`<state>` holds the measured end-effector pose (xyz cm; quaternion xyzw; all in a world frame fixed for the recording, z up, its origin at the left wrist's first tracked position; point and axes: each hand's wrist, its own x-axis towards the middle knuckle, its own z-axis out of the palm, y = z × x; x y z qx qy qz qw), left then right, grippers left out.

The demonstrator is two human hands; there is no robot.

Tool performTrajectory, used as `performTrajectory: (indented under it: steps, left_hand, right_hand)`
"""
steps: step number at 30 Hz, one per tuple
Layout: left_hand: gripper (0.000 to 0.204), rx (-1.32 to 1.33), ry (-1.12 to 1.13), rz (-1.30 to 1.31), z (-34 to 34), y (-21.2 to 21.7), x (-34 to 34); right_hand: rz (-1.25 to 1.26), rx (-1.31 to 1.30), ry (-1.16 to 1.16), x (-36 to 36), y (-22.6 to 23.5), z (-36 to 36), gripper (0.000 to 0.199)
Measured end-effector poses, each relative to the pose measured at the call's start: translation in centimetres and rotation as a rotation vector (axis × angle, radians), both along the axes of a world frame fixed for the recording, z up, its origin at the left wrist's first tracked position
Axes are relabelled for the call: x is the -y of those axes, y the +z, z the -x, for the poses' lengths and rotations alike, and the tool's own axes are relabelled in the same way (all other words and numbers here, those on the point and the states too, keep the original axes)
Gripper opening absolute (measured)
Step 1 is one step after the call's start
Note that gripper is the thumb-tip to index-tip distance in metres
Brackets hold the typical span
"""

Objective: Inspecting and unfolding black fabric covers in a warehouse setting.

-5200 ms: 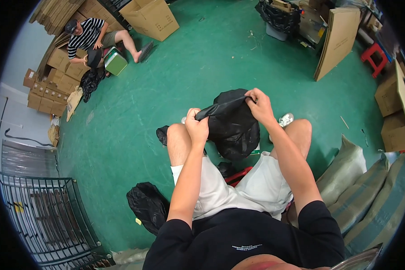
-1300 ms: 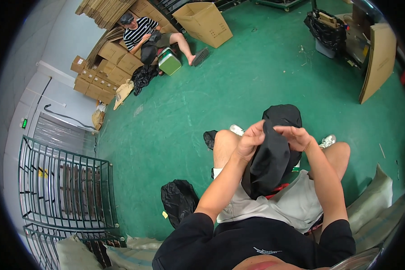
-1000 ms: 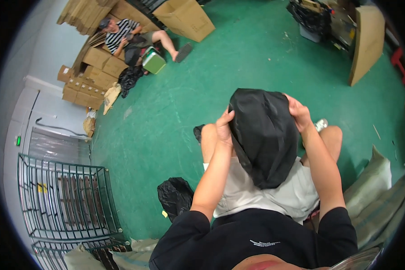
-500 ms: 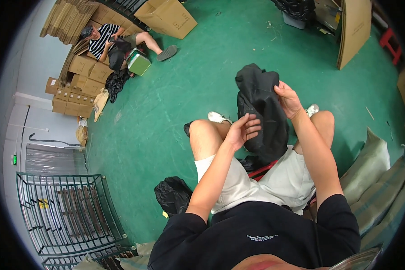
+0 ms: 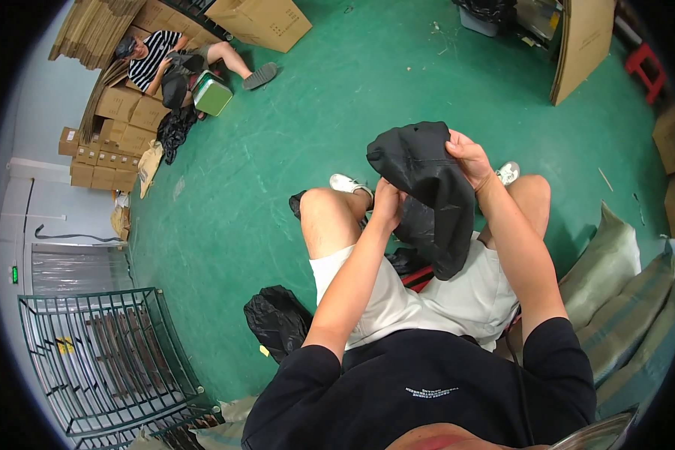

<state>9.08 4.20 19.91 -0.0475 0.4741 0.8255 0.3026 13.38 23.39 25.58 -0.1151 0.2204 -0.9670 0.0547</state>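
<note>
The black bag hangs over the lap at 12 o'clock. The right hand pinches its top edge; the left hand grips its side, seemingly mid-handling. Next likely needs steady regripping.

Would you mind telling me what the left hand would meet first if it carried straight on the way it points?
Most likely the black garment: the left hand already touches it, though depth is unclear.
</note>
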Motion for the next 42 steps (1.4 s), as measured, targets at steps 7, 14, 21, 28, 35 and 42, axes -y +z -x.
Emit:
performTrajectory:
  steps: [7,14,21,28,35,42]
  left_hand:
    - [0.02,0.072,-0.053,-0.263,1.3,-0.3,2.3]
    - [0.06,-0.025,-0.037,-0.585,2.2,7.2,5.9]
    - [0.069,-0.337,-0.302,-0.121,1.3,5.5,5.6]
    - [0.072,-0.117,-0.069,-0.835,0.8,6.7,6.6]
    - [0.081,-0.14,0.008,-0.632,1.5,4.6,9.2]
    - [0.069,0.069,0.075,-0.915,1.9,5.2,8.3]
  right_hand:
    - [-0.004,-0.029,-0.141,-2.4,0.6,0.3,0.035]
    - [0.06,-0.037,-0.271,-4.7,0.9,0.0,0.025]
    - [0.085,0.036,-0.347,-3.5,2.0,0.3,0.045]
    - [-0.12,0.102,-0.321,-4.1,2.3,-0.1,0.046]
    - [0.013,0.175,-0.272,-1.5,4.3,0.2,0.061]
    - [-0.25,0.421,0.153,-3.8,1.0,0.0,0.058]
